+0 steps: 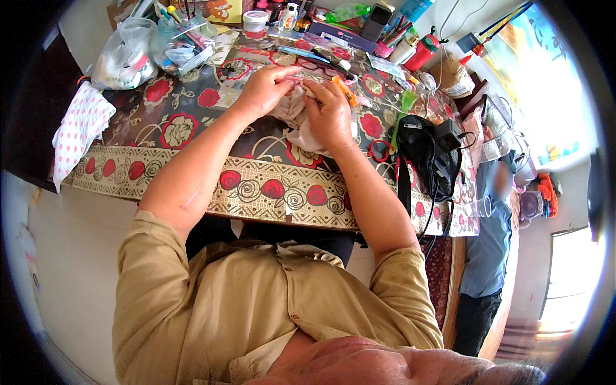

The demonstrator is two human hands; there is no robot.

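Cloth, pale and crumpled, lies centrally on flowered tablecloth between left hand and right hand. Fingertips of both hands converge near its far edge; whether either clamps anything, I cannot tell from here.

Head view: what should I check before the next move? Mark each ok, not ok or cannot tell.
1. Both hands visible: ok; left hand and right hand are above the floral tablecloth.
2. Crumpled pale material fully visible: not ok; the right hand partly covers it.
3. Firm fingertip grip: cannot tell; too small.
4. Space beside right hand free: not ok; an orange item lies close.
5. Black mesh bag apart from right hand: ok.
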